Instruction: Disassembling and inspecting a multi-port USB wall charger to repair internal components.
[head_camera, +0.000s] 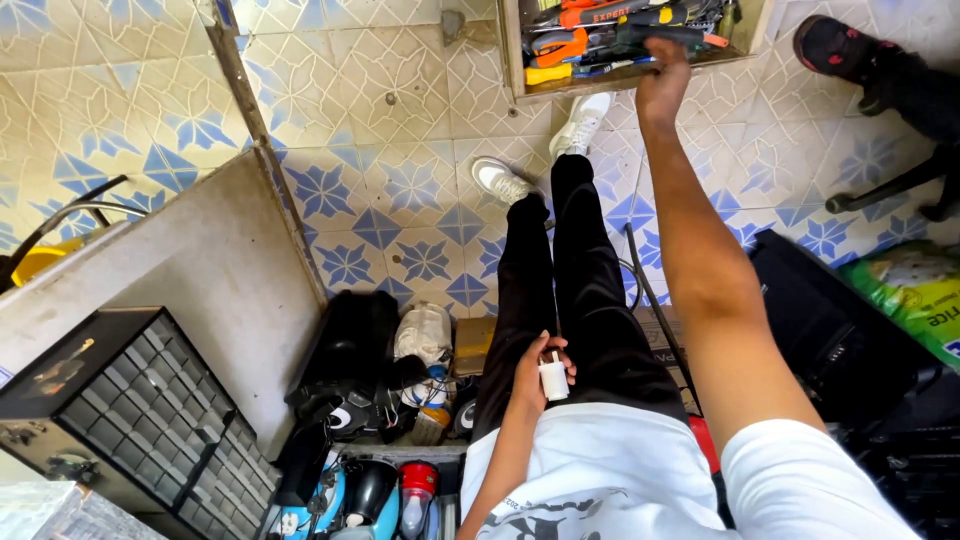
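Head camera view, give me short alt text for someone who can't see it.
A seated person's right hand reaches into a wooden tool tray on the tiled floor, while the left hand holds a small white plug on their lap.
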